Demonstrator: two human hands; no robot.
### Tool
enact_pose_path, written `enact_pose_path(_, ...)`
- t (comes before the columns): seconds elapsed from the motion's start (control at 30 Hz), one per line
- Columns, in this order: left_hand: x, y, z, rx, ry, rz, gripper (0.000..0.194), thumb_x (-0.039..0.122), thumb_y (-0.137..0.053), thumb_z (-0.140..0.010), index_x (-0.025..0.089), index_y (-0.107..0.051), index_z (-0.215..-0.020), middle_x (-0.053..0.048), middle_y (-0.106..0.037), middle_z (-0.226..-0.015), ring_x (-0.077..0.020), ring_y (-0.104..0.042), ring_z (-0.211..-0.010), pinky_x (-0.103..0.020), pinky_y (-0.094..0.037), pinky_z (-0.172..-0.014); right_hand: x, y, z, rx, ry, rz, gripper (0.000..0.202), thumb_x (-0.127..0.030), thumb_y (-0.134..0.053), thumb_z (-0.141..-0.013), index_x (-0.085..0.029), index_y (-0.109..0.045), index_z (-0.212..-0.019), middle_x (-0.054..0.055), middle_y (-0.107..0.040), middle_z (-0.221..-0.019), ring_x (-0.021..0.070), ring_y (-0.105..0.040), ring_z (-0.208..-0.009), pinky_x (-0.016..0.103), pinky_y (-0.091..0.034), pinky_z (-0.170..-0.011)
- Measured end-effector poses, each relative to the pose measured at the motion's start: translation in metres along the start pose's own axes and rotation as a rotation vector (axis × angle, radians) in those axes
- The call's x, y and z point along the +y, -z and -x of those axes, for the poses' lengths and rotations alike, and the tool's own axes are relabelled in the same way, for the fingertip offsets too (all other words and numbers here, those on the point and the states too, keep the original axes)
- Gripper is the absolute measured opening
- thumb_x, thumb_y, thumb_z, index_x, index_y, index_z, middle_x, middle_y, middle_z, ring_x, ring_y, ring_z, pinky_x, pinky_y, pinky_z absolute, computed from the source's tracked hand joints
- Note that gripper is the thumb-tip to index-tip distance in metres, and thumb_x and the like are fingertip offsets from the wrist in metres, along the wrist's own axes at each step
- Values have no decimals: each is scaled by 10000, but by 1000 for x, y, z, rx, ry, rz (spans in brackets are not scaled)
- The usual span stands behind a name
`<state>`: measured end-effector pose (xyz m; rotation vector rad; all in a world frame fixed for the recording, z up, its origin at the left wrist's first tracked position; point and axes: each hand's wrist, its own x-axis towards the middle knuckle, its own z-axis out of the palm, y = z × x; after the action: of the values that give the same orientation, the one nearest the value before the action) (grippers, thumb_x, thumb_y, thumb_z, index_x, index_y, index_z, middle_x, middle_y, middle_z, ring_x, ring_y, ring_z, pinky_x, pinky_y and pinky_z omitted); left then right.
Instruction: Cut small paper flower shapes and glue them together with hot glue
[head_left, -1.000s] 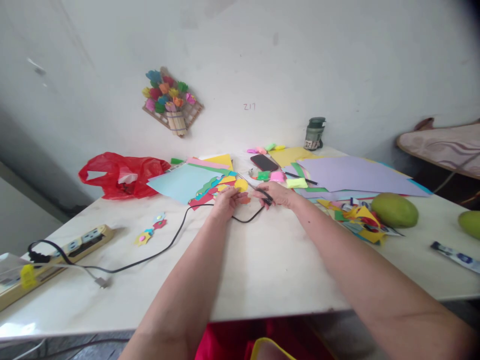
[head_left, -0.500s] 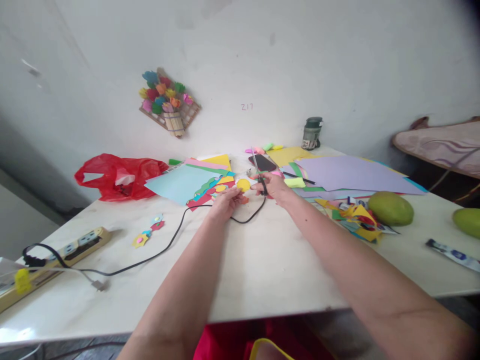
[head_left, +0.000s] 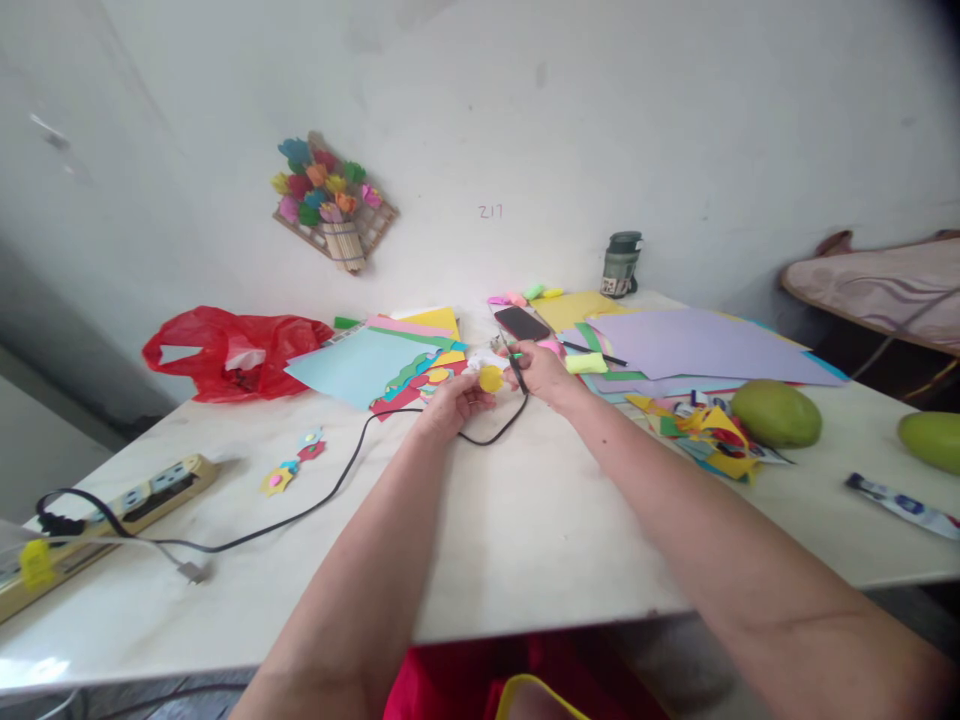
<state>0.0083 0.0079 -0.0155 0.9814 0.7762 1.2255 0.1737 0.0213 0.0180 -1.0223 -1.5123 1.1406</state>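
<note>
Between my two hands is a small yellow paper piece (head_left: 491,378), roughly round. My left hand (head_left: 454,402) pinches it from the left. My right hand (head_left: 544,372) is closed round a pair of scissors (head_left: 514,360), whose blades point away from me, up and to the left. Just beyond the left hand lie coloured paper cut-outs (head_left: 431,380) in red, blue, green and yellow. A black cord (head_left: 487,443) runs across the table close under both hands.
Left are a light blue sheet (head_left: 360,365), a red plastic bag (head_left: 225,350), small paper flowers (head_left: 277,480) and a power strip (head_left: 169,490). Right are a purple sheet (head_left: 697,343), paper scraps (head_left: 712,440), green fruit (head_left: 778,413) and a tube (head_left: 904,505). Behind lies a phone (head_left: 523,323).
The scissors have tilted lower and now sit near the yellow piece's right edge. The yellow piece has turned slightly in my left hand. The view has shifted a little.
</note>
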Motion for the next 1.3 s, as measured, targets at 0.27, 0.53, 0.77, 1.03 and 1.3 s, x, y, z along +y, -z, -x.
enact_pose_path(0.27, 1, 3, 2, -33, 43, -196, 191, 209, -740, -633, 113, -575, -635, -85, -670, -668, -153, -627, -530, -304, -523, -617, 0, -3, 1, -66, 46, -5, 307, -52, -596, -582, -152, -574, -872, -84, -506, -523, 65, -467, -455, 201, -418, -469)
enact_pose_path(0.53, -1, 2, 2, -25, -16, -154, 273, 284, -776, -628, 118, -594, -746, -100, -702, -714, -218, -691, -669, -326, -547, -665, -1, 4, -1, 31, -13, -63, 277, -159, -701, -650, -155, -571, -895, -46, -566, -544, 72, -505, -437, 190, -435, -442)
enact_pose_path(0.77, -1, 3, -1, 54, -114, -62, 275, 288, -776, -637, 108, -606, -757, -91, -699, -738, -218, -697, -711, -297, -557, -644, 2, 16, -2, -97, -67, 53, 268, -379, -688, -718, -158, -562, -803, -20, -570, -542, 66, -479, -391, 172, -291, -330)
enact_pose_path(1.03, -1, 6, -5, 210, -188, 52, 255, 262, -758, -670, 112, -610, -815, -95, -704, -850, -174, -691, -747, -266, -542, -698, 11, 16, -2, -382, -17, 227, 278, -422, -590, -782, -164, -507, -721, 27, -623, -634, 87, -547, -424, 175, -292, -328)
enact_pose_path(1.3, 1, 3, -2, 221, -200, 97, 253, 248, -753, -667, 119, -569, -785, -89, -693, -858, -195, -692, -797, -278, -529, -718, 13, 11, -1, -414, -28, 329, 299, -461, -568, -794, -177, -490, -743, 24, -645, -651, 93, -572, -441, 169, -320, -340)
